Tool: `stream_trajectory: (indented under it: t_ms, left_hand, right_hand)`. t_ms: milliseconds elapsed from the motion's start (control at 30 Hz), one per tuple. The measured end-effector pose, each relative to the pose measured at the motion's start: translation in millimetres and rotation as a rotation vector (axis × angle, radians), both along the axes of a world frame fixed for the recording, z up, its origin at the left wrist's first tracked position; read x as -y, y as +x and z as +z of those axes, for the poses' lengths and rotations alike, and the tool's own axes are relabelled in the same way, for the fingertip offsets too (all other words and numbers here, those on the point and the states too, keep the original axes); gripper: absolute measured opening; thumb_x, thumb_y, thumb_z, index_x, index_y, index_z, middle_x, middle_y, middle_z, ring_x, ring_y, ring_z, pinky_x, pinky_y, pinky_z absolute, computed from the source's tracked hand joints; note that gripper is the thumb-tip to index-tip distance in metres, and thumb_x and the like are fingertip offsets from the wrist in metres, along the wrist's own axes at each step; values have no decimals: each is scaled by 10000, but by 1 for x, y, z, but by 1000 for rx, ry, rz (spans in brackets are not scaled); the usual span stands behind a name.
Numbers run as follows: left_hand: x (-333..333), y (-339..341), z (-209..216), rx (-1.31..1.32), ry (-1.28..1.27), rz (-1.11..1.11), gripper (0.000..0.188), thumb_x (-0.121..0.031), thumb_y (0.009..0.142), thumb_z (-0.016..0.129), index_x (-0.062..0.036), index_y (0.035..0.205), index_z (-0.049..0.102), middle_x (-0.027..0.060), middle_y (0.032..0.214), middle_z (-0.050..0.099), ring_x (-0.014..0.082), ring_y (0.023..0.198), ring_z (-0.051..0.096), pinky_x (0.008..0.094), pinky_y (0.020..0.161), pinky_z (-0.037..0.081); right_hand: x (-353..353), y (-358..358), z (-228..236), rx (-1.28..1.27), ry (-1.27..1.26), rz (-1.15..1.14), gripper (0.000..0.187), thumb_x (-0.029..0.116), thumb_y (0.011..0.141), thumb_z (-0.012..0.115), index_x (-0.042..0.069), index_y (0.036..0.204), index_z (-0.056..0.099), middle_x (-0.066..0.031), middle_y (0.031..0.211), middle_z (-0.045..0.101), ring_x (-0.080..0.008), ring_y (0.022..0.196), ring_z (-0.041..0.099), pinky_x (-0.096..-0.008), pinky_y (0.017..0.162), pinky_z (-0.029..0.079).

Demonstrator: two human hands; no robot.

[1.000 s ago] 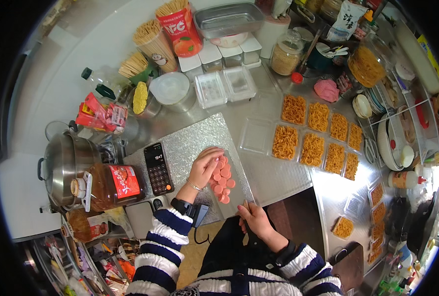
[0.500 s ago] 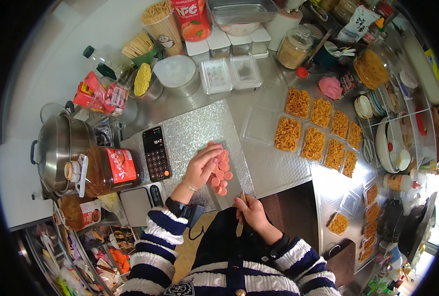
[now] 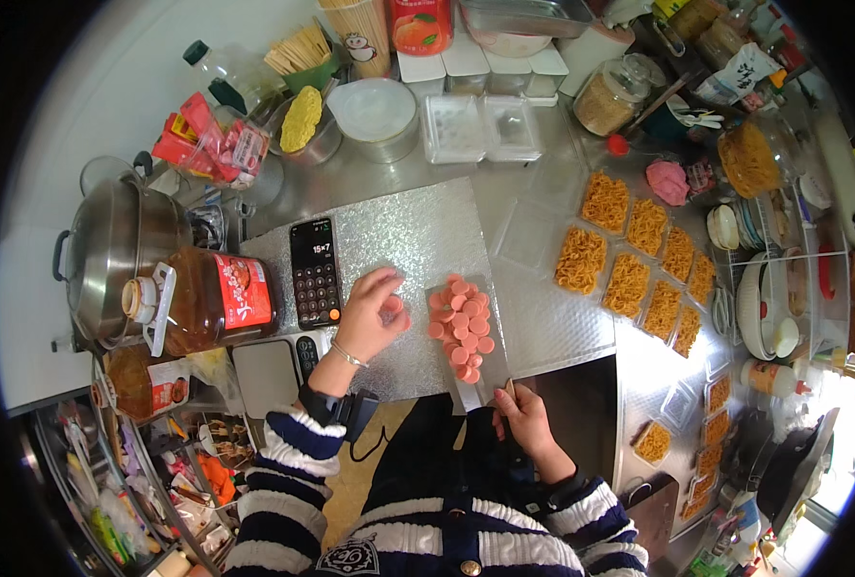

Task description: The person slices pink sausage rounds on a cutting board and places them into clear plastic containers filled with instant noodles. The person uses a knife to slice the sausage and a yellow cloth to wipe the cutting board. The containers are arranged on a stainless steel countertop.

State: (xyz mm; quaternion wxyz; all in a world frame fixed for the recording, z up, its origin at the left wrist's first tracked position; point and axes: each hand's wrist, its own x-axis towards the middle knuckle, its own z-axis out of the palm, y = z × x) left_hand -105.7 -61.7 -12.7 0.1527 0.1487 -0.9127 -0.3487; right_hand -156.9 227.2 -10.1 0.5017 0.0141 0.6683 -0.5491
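Note:
My right hand (image 3: 523,420) grips the handle of a broad-bladed kitchen knife (image 3: 468,396) at the front edge of the counter. The blade lies flat, with a heap of round pink sausage slices (image 3: 461,322) on it, hiding much of the metal. To the left of the heap, apart from it, my left hand (image 3: 370,315) hovers over a silvery textured mat (image 3: 398,231) with its fingers curled in. Something pinkish shows by those fingers, but I cannot make out what. A phone with a calculator on screen (image 3: 315,274) lies left of that hand.
Clear trays of noodle portions (image 3: 629,286) stand on the right, and an open clear box (image 3: 454,130) at the back. Leftward are a kitchen scale (image 3: 266,378), a large brown sauce jug (image 3: 201,298) and a steel pot (image 3: 110,260). A lidded bowl (image 3: 374,111) stands behind the mat.
My left hand has moved left off the sausage slices, its fingers now curled. The heap shows more fully on the blade. My right hand keeps the knife, and the whole view has shifted a little.

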Motion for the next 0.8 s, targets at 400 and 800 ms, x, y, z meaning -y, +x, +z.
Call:
stream_trajectory:
  t_ms: [400, 800]
  left_hand:
    - [-25, 19, -10, 188, 249, 150, 363, -5, 664, 711, -20, 988, 547, 105, 917, 511, 218, 656, 607, 276, 583, 513]
    - [-44, 5, 1, -29, 519, 119, 222, 26, 741, 660, -3, 951, 593, 64, 866, 564, 140, 719, 622, 225, 621, 512]
  right_hand:
    - [11, 18, -6, -113, 3, 85, 238, 221, 932, 516, 12, 821, 488, -49, 602, 536, -113, 427, 495, -234, 391, 396]
    - [10, 23, -10, 14, -58, 32, 237, 213, 925, 529, 11, 804, 500, -36, 586, 539, -92, 431, 490, -228, 404, 398]
